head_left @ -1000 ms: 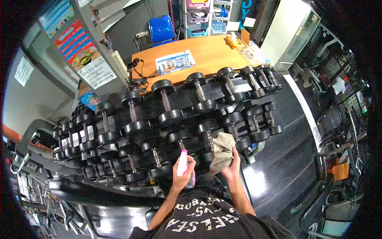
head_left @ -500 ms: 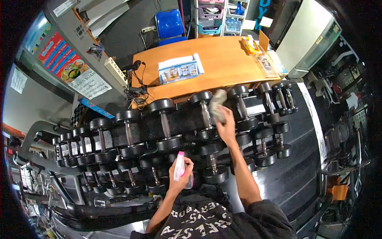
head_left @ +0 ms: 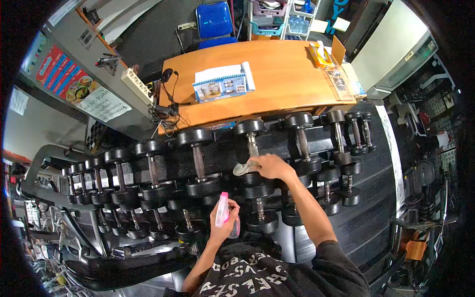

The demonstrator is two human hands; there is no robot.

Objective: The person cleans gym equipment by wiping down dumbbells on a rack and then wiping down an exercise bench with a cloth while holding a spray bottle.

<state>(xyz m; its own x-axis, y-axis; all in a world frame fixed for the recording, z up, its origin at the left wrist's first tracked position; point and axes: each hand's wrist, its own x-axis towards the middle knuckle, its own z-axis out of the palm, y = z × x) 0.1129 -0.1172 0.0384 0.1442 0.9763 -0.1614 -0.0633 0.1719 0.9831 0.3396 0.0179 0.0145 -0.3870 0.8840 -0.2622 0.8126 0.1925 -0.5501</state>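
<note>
My left hand [head_left: 224, 221] is wrapped round a spray bottle with a pink and white head [head_left: 222, 208], held in front of my shirt near the lower row of dumbbells. My right hand [head_left: 273, 167] grips a pale greyish cloth [head_left: 245, 169]. The cloth lies against the near end of a black dumbbell [head_left: 253, 146] on the upper row, whose metal handle points away from me. Much of that near end is hidden by the cloth and my fingers. Below it, a lower-row dumbbell [head_left: 260, 208] rests just right of the bottle.
The two-tier dumbbell rack [head_left: 225, 157] stretches left and right before me. Behind it stands a wooden desk [head_left: 282, 74] with a calendar [head_left: 221, 89], a tissue box [head_left: 320, 55] and tangled cables [head_left: 165, 119]. A blue chair [head_left: 214, 22] is beyond; a black padded bench [head_left: 123, 267] sits at lower left.
My right hand and the cloth have come nearer and leftward, from beside the far end of the upper dumbbell to its near end. My left hand keeps holding the spray bottle.
</note>
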